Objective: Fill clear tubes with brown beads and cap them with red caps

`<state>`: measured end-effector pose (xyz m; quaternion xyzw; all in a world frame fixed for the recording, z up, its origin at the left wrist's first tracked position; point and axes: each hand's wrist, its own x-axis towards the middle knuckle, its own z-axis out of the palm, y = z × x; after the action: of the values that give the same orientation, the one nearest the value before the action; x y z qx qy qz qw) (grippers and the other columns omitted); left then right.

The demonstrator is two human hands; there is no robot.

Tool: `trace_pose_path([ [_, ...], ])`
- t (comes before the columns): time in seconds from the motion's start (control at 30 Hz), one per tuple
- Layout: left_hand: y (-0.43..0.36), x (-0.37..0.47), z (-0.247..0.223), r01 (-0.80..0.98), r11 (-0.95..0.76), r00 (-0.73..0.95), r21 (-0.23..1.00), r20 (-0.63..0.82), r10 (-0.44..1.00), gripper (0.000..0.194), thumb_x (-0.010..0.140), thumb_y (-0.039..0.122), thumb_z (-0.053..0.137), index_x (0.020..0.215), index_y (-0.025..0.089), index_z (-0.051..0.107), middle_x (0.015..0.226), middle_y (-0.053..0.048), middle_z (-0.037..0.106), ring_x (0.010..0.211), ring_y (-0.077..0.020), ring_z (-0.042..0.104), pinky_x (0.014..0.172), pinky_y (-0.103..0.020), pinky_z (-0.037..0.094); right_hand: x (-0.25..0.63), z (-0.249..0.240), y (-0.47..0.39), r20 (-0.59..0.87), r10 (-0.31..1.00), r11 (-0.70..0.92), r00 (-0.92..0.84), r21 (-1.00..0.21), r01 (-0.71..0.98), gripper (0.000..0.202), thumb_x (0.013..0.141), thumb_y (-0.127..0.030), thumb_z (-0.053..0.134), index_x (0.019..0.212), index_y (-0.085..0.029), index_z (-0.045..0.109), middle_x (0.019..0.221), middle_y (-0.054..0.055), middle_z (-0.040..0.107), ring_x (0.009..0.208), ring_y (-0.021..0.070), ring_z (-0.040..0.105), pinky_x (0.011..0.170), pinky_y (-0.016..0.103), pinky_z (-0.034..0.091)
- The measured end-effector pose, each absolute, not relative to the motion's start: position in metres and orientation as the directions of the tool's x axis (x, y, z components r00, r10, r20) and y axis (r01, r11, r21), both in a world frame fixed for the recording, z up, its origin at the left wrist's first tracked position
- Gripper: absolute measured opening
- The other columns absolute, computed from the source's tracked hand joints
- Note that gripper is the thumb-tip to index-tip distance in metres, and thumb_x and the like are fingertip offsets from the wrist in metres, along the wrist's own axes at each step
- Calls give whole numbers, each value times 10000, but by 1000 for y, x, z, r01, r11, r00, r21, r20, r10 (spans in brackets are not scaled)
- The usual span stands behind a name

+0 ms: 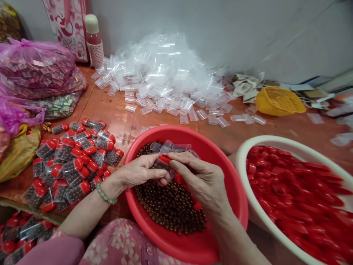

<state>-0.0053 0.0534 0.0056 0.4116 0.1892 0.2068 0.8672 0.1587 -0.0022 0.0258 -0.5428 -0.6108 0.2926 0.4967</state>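
Over the red basin (pixel 132 209), my left hand (pixel 143 171) is closed around a clear plastic tube (pixel 160 164) with dark beads showing inside. My right hand (pixel 201 176) pinches a red cap (pixel 164 159) at the tube's upper end; whether it is fully seated I cannot tell. Below both hands lie many shiny brown beads (pixel 168 209). A few clear tubes (pixel 173 147) rest on the beads at the far side of the basin. Several loose red caps (pixel 197 205) show beneath my right hand, partly hidden by it.
Left of the basin is a heap of capped, bead-filled tubes (pixel 74 165). A white basin (pixel 242 173) of red caps stands at right. Behind are a pile of clear tubes (pixel 165 73), a yellow basket (pixel 280 103), a bottle (pixel 93 40) and purple bags (pixel 35 70).
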Motion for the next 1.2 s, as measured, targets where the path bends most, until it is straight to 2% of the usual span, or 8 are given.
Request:
trace_pose_path([
  [0.13,55,-3,10,-167,524,830,835,-168,532,328,752,326,729,953,121,570,782,-2,576,689,-89,554,694,-262,461,144,25,-4,241,931,158,275,-943,294,132,812,-184,685,882,-268,757,840,-11,761,763,145,701,744,286,571],
  [0.27,55,-4,11,-178,512,833,840,-149,533,296,762,309,707,938,117,566,776,-1,568,686,-88,547,692,-258,456,135,25,-5,280,899,170,337,-932,321,108,817,-172,673,835,-251,746,811,-20,754,759,128,694,736,257,561],
  [0.4,54,-6,8,-193,542,836,818,-153,528,318,750,327,728,934,119,573,769,1,566,675,-84,548,686,-252,453,135,22,-7,351,890,224,293,-893,390,124,821,-136,661,843,-237,729,811,-8,745,754,134,688,731,271,557],
  [0.5,53,-6,5,-234,591,847,772,-137,514,359,729,381,755,901,118,582,761,1,559,657,-79,543,650,-233,446,138,17,-8,476,853,341,212,-817,465,169,821,-91,643,883,-231,714,842,19,739,774,159,680,739,317,548],
  [0.67,53,-5,1,-289,610,835,738,-117,537,452,690,454,780,938,111,621,794,-9,577,623,-62,525,600,-204,427,148,9,-8,580,815,494,-8,-688,532,367,769,-68,695,1091,-243,669,1008,83,730,892,214,681,771,378,556],
  [0.83,54,-7,5,-225,555,821,801,-151,551,510,692,511,763,961,100,624,758,2,567,591,-49,509,584,-192,407,155,11,-7,551,832,497,-71,-682,537,410,777,-49,689,1129,-257,655,1039,83,722,914,196,675,790,359,563],
  [1.03,53,-5,9,-136,514,807,847,-206,553,492,766,567,666,940,120,558,758,5,564,576,-51,520,576,-203,417,164,21,-5,461,881,439,-109,-709,552,276,836,-73,622,1019,-259,712,961,49,729,871,162,688,776,290,571],
  [1.2,57,-2,7,-159,503,774,849,-209,598,451,786,556,646,906,135,538,737,12,575,545,-45,522,559,-195,409,174,25,-5,279,957,282,-77,-843,458,234,834,-196,660,1045,-276,722,1011,55,694,946,180,668,825,324,566],
])
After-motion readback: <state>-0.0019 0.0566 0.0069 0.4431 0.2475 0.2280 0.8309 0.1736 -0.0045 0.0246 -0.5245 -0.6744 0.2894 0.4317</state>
